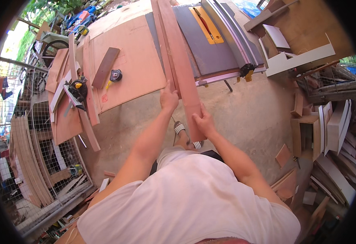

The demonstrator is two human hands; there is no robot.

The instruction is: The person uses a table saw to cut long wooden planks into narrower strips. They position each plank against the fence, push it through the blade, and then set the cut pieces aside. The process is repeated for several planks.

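while the right hand (204,120) grasped the near end of the wide reddish board (178,53), its thumb lay on the top face and the other fingers wrapped the right edge, mostly hidden underneath. that grip probably carried the overhang, since this end stuck out past the front edge of the saw table (218,57) with only floor below. the left hand (169,97) sat farther forward at the near end of the narrow board (165,53), index finger pointing along its left edge, rest curled; couldn't tell if they clenched the wood or just steadied it. likely spread apart like that to keep both boards lined up.

both boards ran lengthwise away from the body, side by side, near the saw table's left edge, far ends out of frame. the saw table likely took most of their weight. the orange insert plate (215,40) and the long metal fence (226,32) were to the right, well apart from both hands.

to the left, the plywood sheet (137,49) bore a tape measure (115,75) and a short dark board (105,67) near its left edge, probably parked there for easy reach. farther left, a black mitre gauge (78,87) rested on scrap boards.
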